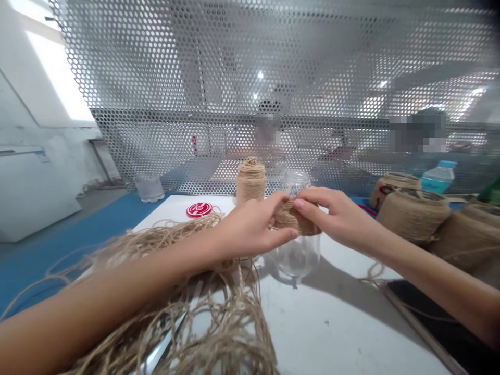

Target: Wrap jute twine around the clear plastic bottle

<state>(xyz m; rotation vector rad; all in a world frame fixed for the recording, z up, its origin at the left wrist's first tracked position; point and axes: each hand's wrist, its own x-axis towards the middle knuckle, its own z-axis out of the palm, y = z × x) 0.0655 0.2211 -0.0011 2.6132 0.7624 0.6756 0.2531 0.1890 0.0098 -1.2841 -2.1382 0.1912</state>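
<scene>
A clear glass jar (299, 260) stands upright on the white board, with a band of jute twine (299, 221) wound around its middle. Its bare neck shows above the band and bare glass below. My left hand (261, 229) grips the jar's left side, thumb across the front of the band. With fingers bent and pressed together, my right hand (332, 211) pinches at the twine on the upper right of the band. The exact strand under those fingertips is hidden. Loose jute strands (219, 333) lie heaped beneath and beside my left forearm.
A twine-wrapped bottle (250, 182) stands behind the jar, left of it a red round lid (199, 209). Several twine-wrapped jars (414, 216) and a blue-capped bottle (439, 177) are right. A perforated metal screen (219, 78) rises behind; people sit beyond it. A blade (167, 344) lies among the strands.
</scene>
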